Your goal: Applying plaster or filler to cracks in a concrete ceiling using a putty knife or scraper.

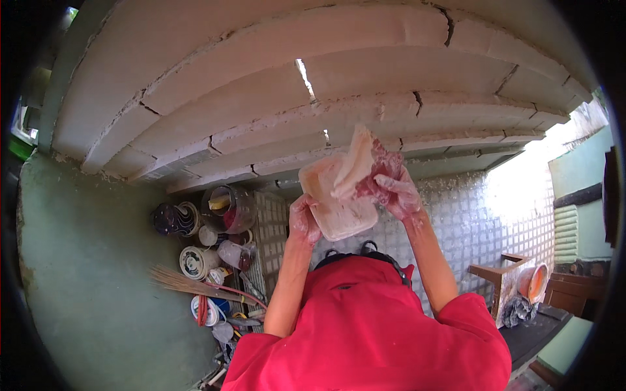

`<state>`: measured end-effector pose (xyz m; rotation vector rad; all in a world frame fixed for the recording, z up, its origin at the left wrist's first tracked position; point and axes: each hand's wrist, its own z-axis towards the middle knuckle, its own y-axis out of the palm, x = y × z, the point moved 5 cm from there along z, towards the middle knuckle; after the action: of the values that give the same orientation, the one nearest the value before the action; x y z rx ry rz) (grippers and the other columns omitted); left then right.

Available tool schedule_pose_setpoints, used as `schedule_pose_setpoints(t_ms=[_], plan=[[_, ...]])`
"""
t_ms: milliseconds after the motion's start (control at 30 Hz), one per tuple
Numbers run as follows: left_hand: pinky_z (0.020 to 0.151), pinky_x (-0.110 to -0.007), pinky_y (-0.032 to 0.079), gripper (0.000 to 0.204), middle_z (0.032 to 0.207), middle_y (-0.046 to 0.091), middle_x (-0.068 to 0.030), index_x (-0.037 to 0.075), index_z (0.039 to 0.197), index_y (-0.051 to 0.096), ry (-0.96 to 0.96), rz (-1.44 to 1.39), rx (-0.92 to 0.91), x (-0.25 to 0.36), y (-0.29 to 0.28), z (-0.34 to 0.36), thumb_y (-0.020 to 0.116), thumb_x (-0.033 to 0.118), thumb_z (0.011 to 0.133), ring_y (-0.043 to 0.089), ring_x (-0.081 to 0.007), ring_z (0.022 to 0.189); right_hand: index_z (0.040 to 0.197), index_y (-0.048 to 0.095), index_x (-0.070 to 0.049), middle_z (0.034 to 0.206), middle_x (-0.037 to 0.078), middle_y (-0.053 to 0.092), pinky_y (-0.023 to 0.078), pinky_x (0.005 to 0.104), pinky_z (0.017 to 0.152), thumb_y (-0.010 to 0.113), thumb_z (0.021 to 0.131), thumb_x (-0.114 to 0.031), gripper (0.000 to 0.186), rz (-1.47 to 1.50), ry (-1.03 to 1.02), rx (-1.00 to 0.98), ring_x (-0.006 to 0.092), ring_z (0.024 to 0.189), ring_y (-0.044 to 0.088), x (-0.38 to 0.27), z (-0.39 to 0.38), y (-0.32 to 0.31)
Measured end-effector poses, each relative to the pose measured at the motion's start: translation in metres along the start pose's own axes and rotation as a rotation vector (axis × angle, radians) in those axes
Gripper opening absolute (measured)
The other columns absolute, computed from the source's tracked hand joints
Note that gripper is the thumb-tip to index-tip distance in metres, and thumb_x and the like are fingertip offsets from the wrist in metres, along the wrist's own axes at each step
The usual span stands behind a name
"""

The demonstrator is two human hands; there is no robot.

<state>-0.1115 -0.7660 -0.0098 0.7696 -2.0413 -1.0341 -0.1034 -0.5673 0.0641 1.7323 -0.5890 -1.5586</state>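
My left hand (303, 218) grips the left edge of a pale, rounded rectangular plastic container (342, 225), smeared with whitish paste inside. My right hand (394, 189), coated in white residue, is closed on a pale, flattish piece (352, 163) with a ragged upper end, held tilted over the container's right side. I cannot tell what this piece is made of. Both forearms come up from my red clothing at the lower edge.
Overhead, whitish stepped slabs (280, 26) show cracks. At left, buckets (195, 264), tubs and a straw broom (189, 280) crowd beside a green wall (91, 274). At right, a small wooden stand (495, 280) and an orange-lined bucket (531, 283) sit on the tiled floor (456, 221).
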Motion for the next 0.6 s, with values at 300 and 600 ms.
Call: schedule_pose_setpoints(t_ms=[300, 600], plan=[[0.096, -0.048, 0.048, 0.044, 0.112, 0.060, -0.0164, -0.006, 0.114, 0.052, 0.179, 0.024, 0.159, -0.005, -0.009, -0.022, 0.047, 0.005, 0.071, 0.059, -0.0329, 0.105, 0.114, 0.056, -0.004, 0.105, 0.008, 0.065, 0.056, 0.0327, 0.066, 0.065, 0.086, -0.005, 0.029, 0.056, -0.300, 0.282, 0.0174, 0.089, 0.066, -0.013, 0.074, -0.028], [0.097, -0.048, 0.047, 0.048, 0.114, 0.059, -0.0161, -0.006, 0.117, 0.050, 0.246, 0.074, 0.253, 0.018, -0.050, -0.066, 0.047, 0.004, 0.070, 0.058, -0.0339, 0.107, 0.097, 0.060, -0.003, 0.082, 0.006, 0.062, 0.055, 0.0332, 0.061, 0.064, 0.080, 0.000, 0.018, 0.045, -0.682, 0.460, 0.0180, 0.071, 0.062, 0.015, 0.158, -0.023]])
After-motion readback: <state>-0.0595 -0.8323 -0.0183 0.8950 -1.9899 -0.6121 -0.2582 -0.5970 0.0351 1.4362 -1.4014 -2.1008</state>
